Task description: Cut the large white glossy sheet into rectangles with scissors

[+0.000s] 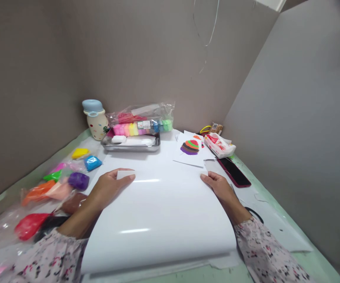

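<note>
**Green table by plain walls, white sheet between two hands**

Nearest to my camera, I see flowered sleeves at both sides and the sheet between them, glossy and bowed, its near end curving down over the table. I have its two far corners: the left hand is nearly closed, thumb on top and fingers behind, pinching one; the right hand pinches the other the same way.

Beside the left forearm I see bagged lumps in bright colours, with a red lump and a black lump closest, then a purple lump, and a blue lump and a yellow lump farther up. Near the right wrist is a black loop, partly hidden from me; beyond it lies a dark phone.

Past the hands, I make out a card with a striped drawing and a red-and-white packet. Farther left, a metal tray has a clear bag of coloured blocks at its back, and a blue-lidded bottle stands upright near the wall.
</note>
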Tool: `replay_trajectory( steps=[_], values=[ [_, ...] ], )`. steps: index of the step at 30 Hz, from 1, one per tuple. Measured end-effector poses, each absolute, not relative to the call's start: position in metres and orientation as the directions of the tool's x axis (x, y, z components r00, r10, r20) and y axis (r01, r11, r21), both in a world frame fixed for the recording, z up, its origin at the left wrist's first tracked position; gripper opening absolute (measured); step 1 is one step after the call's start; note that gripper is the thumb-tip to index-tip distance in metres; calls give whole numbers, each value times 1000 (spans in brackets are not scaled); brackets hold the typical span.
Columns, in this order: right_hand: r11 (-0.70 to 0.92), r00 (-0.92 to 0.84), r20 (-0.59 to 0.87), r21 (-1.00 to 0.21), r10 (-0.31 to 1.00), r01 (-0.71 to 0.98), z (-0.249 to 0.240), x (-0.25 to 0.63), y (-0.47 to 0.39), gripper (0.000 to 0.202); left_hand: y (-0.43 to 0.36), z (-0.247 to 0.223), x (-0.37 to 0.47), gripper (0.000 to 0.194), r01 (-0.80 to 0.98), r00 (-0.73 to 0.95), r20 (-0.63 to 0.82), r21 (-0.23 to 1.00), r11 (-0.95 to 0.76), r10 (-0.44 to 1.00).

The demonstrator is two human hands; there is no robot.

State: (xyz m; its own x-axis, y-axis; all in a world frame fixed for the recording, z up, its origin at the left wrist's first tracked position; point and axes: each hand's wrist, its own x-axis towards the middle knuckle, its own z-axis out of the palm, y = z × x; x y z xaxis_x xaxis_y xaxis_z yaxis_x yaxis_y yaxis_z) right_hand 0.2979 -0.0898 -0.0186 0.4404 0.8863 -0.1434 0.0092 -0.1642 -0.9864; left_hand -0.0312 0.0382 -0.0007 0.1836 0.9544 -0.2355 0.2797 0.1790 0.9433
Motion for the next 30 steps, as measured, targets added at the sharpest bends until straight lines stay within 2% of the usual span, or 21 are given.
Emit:
replay_trajectory(
  steps=[10, 18, 25, 30],
  values=[
    [-150, 418, -138, -989, 898, -4, -23, 301, -88, 31, 40, -2, -31, 46, 301, 190, -231, 939, 167, 954],
    [-174, 443, -113, -980, 889, 99, -23, 300, -88, 32, 36, 2, -29, 46, 302, 194, -240, 937, 175, 951],
    [-213, 484, -40, -927, 874, 308, -27, 305, -82, 28, 33, 3, -23, 40, 558, 164, -69, 829, -35, 984],
    [-229, 465, -50, -913, 884, 338, -28, 309, -80, 26, 35, 2, -21, 36, 590, 191, -38, 803, -84, 981]
  ],
)
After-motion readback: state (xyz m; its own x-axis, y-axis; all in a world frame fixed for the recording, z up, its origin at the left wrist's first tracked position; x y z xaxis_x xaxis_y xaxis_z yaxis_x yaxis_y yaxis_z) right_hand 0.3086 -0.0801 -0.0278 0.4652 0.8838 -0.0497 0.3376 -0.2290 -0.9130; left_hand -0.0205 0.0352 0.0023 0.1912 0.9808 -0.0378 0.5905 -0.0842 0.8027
